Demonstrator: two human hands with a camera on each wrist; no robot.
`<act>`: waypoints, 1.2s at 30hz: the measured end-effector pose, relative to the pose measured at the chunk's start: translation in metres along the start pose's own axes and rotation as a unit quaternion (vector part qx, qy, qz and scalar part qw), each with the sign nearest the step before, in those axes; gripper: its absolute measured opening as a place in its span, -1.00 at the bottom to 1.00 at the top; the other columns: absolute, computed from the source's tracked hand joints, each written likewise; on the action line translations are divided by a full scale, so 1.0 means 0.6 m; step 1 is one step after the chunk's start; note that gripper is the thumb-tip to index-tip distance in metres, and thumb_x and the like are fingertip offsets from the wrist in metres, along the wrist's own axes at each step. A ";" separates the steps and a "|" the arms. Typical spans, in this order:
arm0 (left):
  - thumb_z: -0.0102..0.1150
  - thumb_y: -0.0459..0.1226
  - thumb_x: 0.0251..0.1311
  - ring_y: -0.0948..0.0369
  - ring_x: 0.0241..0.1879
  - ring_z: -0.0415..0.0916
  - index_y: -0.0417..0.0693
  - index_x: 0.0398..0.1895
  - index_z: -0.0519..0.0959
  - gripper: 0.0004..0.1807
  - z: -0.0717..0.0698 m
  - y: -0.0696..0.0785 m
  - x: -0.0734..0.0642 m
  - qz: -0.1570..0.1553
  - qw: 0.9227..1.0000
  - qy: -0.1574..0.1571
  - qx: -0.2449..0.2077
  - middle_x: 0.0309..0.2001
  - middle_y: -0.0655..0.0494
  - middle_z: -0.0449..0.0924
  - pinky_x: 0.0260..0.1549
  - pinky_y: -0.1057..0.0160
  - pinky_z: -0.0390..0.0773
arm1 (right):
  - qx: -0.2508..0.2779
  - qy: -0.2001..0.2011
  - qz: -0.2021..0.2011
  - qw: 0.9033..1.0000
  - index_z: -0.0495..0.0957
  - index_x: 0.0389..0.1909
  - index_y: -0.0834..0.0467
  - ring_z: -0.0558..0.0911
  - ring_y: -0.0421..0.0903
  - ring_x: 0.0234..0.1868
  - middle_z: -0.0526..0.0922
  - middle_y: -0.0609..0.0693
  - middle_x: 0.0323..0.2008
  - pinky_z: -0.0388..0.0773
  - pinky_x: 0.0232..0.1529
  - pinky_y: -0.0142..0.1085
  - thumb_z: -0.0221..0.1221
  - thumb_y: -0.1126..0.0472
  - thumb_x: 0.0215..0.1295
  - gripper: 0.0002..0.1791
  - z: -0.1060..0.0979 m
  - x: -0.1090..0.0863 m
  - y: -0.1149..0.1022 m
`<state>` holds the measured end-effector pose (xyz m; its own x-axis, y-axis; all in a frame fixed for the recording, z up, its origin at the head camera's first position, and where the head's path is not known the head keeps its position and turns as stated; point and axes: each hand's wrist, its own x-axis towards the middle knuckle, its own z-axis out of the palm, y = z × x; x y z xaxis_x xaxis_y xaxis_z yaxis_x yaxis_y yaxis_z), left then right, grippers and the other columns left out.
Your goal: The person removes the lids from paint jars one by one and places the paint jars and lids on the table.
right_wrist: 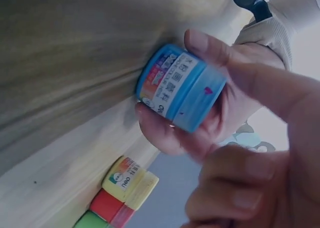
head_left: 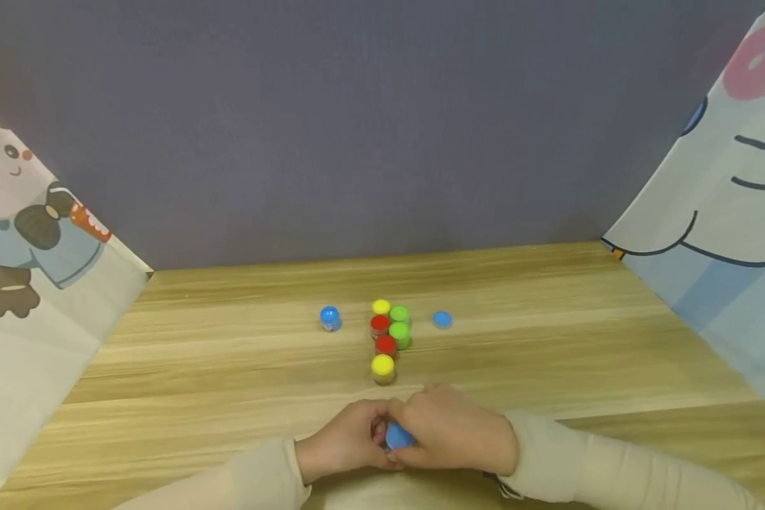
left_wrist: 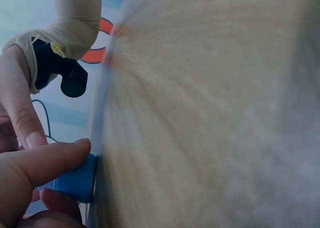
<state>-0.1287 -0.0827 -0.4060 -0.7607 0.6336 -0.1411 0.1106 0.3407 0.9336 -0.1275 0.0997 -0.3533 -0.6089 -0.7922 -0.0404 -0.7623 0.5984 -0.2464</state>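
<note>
Low over the near table edge, my left hand [head_left: 352, 438] grips a small blue paint jar [right_wrist: 162, 82] round its body. The jar is tilted in the right wrist view, and its printed label faces that camera. From the right, my right hand [head_left: 452, 428] curls over the top, its thumb and forefinger at the sides of the blue lid [head_left: 398, 436]. The lid sits on the jar. In the left wrist view the blue jar [left_wrist: 80, 180] shows between the left thumb and fingers; its rest is hidden.
Beyond the hands stands a cluster of paint jars: yellow [head_left: 382, 368], red [head_left: 385, 346] and green [head_left: 399, 335]. A lidless blue jar [head_left: 330, 319] stands left of them, and a loose blue lid [head_left: 442, 319] lies to their right. A grey panel [head_left: 370, 142] bounds the wooden table's far edge.
</note>
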 end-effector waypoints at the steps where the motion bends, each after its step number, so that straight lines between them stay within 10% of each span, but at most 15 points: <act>1: 0.45 -0.42 -0.18 0.42 -0.66 0.22 -0.10 -0.18 0.56 -0.59 0.000 -0.001 0.000 0.002 1.000 0.001 -0.001 -0.66 0.23 0.32 -0.68 0.50 0.19 | 0.000 0.003 0.007 1.000 0.58 -0.16 0.08 0.32 -0.40 -0.66 0.40 -0.29 -0.65 0.35 -0.52 -0.46 0.24 -0.12 0.15 -0.62 0.000 0.000 -0.002; 14: 0.43 -0.45 -0.17 0.42 -0.68 0.20 -0.11 -0.23 0.57 -0.64 -0.002 0.002 0.000 0.000 1.000 0.002 -0.017 -0.68 0.24 0.30 -0.69 0.50 0.19 | -0.038 -0.010 0.040 0.998 0.54 -0.42 0.03 0.27 -0.34 -0.71 0.33 -0.24 -0.70 0.25 -0.63 -0.44 0.24 -0.23 0.09 -0.61 -0.001 0.003 -0.008; 36: 0.39 -0.50 -0.15 0.41 -0.68 0.21 -0.16 -0.13 0.57 -0.58 0.000 -0.010 -0.008 0.004 0.996 -0.014 -0.090 -0.67 0.18 0.35 -0.70 0.50 0.18 | -0.055 -0.048 0.008 0.997 0.53 -0.23 0.05 0.22 -0.32 -0.72 0.27 -0.23 -0.73 0.21 -0.65 -0.47 0.29 -0.09 0.09 -0.65 -0.001 0.013 -0.010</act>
<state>-0.1260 -0.0877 -0.4111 -0.7413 0.6562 -0.1410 -0.0018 0.2082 0.9781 -0.1281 0.0901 -0.3513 -0.6014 -0.7871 -0.1375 -0.7755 0.6164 -0.1367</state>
